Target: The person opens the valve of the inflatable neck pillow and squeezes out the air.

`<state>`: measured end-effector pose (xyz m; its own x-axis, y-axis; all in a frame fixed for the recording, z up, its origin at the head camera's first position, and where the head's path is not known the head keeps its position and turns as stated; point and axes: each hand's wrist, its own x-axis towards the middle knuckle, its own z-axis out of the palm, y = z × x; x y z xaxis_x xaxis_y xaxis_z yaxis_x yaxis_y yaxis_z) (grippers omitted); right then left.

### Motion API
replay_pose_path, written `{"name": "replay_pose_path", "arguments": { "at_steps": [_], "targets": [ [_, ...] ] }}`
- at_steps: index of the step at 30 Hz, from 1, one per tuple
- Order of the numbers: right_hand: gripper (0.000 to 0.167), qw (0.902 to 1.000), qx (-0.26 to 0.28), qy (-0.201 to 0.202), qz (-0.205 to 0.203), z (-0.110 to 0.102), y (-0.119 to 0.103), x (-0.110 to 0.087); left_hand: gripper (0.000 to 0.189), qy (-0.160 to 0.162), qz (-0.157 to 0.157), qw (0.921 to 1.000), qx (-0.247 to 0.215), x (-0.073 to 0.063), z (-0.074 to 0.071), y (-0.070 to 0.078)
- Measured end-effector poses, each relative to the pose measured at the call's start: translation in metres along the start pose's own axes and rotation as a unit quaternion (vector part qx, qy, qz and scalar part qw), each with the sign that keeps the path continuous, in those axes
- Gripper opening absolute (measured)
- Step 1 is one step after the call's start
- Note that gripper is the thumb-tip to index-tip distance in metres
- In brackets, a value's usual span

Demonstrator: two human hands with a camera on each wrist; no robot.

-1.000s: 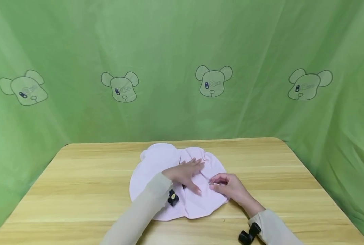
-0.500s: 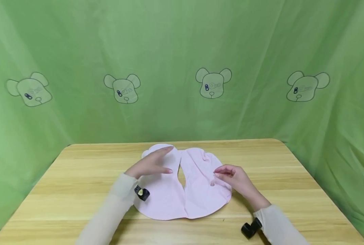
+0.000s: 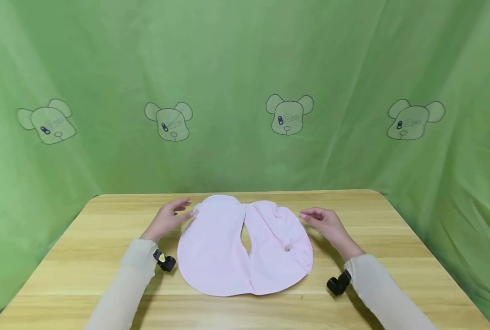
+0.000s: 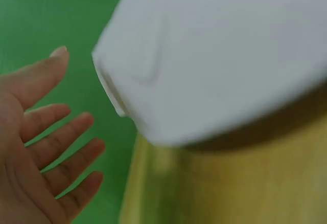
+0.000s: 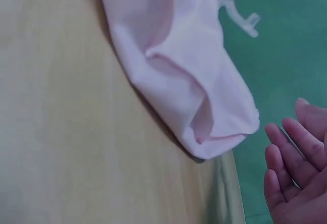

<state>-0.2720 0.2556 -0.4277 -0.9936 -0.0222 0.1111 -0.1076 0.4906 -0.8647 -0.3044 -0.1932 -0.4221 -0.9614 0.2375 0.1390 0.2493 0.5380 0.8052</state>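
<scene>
A flat pale pink inflatable neck pillow (image 3: 216, 252), limp and creased, lies on the table with a narrow slit down its middle. On its right half sits a small clear valve (image 3: 287, 248); in the right wrist view this valve (image 5: 236, 13) stands up with its cap hanging off on a strip. My left hand (image 3: 168, 220) is by the pillow's far left edge, fingers spread and holding nothing. Past the right edge, my right hand (image 3: 329, 228) hovers with loosely bent fingers, nothing in them. Both wrist views show a gap between hand and pillow.
The wooden table (image 3: 92, 256) has rounded far corners and extends to both sides of the pillow. Behind it and at the sides hangs a green curtain (image 3: 224, 156) printed with bear heads. Each sleeve carries a small black wrist camera (image 3: 165, 261).
My left hand has lifted off the pillow's middle and swung left to its outer edge. My right hand has left the valve and moved outward and away, exposing the valve and slit.
</scene>
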Motion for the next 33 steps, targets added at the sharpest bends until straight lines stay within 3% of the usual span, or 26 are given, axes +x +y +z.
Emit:
{"name": "replay_pose_path", "arguments": {
  "at_steps": [5,10,21,33],
  "targets": [
    [0.032,0.9997,-0.021,0.004,-0.010,0.005,0.001,0.009,0.052,-0.005,-0.032,0.9993,-0.016,0.004,0.000,-0.020],
    [0.031,0.9996,-0.024,0.008,0.015,0.011,-0.001,0.019,0.045,-0.007,-0.054,0.9984,-0.016,0.009,0.000,-0.031],
    [0.027,0.9983,-0.025,-0.005,0.052,0.024,-0.005,0.033,0.033,-0.002,-0.088,0.9944,-0.059,0.013,0.008,-0.028],
    [0.027,0.9975,-0.044,-0.016,0.052,0.024,0.004,0.038,0.030,0.017,-0.124,0.9888,-0.081,0.017,0.013,-0.032]
  ]
}}
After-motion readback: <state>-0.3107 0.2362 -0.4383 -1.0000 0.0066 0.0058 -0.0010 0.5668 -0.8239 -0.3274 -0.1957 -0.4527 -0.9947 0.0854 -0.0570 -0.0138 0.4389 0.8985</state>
